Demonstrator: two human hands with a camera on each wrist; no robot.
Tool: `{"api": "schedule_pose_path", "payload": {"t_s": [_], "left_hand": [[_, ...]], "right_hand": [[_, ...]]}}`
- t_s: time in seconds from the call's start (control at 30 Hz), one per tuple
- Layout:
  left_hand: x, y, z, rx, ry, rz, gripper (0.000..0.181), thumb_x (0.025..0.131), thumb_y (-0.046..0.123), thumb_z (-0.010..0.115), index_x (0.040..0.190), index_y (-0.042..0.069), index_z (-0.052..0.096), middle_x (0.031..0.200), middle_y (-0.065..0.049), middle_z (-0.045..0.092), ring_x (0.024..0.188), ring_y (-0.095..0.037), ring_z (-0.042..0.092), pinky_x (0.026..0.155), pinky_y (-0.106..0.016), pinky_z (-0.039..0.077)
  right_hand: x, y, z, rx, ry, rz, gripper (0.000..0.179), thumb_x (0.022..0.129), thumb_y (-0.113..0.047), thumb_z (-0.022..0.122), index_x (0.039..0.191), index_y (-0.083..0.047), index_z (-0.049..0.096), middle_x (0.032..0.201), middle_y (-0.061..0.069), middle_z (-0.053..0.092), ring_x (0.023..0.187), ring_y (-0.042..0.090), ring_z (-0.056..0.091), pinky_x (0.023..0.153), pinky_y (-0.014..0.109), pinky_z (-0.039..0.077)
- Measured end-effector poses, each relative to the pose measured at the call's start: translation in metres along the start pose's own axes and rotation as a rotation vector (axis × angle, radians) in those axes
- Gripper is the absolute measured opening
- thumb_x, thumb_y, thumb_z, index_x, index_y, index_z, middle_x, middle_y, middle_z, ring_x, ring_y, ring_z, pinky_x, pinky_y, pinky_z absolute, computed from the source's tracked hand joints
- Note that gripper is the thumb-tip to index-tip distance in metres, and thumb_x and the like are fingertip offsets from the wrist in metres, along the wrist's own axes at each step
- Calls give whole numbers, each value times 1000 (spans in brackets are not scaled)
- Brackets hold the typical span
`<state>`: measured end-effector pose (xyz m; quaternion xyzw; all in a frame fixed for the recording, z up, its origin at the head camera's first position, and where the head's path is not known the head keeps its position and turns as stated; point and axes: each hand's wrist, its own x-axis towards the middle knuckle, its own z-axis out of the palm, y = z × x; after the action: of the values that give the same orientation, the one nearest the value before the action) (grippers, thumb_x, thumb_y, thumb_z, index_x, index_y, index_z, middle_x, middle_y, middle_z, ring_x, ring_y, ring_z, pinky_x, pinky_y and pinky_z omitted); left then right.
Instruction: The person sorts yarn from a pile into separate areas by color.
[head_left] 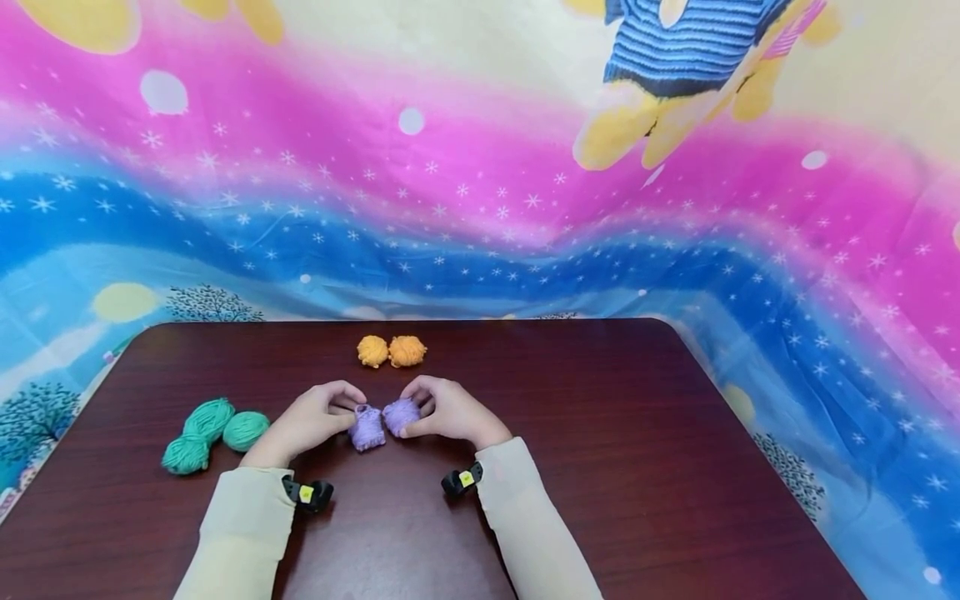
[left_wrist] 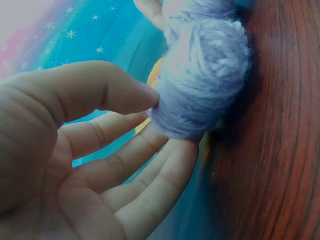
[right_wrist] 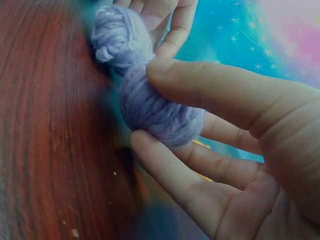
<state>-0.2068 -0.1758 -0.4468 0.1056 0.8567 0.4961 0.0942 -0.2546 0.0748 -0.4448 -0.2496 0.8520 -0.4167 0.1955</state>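
Note:
Two small purple yarn balls sit side by side on the dark wooden table, near its middle. My left hand (head_left: 311,421) holds the left purple yarn ball (head_left: 367,429) between thumb and fingers; in the left wrist view the thumb presses the near side of this ball (left_wrist: 200,85). With thumb and fingers on either side, my right hand (head_left: 456,412) grips the right purple yarn ball (head_left: 402,416). The right wrist view shows that ball (right_wrist: 157,107) against the other one (right_wrist: 120,37), the two apparently touching.
Several green yarn balls (head_left: 208,419) lie clustered left of my left forearm. Two orange-yellow yarn balls (head_left: 407,351) rest side by side near the back edge of the table (head_left: 600,467). A colourful printed cloth (head_left: 480,208) hangs behind it.

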Motion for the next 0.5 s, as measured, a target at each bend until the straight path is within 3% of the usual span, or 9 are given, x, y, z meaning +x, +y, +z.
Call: {"api": "schedule_pose_path", "payload": {"t_s": [0.5], "left_hand": [[-1, -2, -4, -5, 10, 9, 22, 91, 2, 67, 112, -5, 64, 107, -18, 68, 96, -28, 69, 78, -37, 57]], "right_hand": [[0, -5, 4, 41, -14, 35, 41, 79, -22, 89, 111, -14, 63, 104, 0, 63, 88, 14, 65, 76, 28, 55]]}}
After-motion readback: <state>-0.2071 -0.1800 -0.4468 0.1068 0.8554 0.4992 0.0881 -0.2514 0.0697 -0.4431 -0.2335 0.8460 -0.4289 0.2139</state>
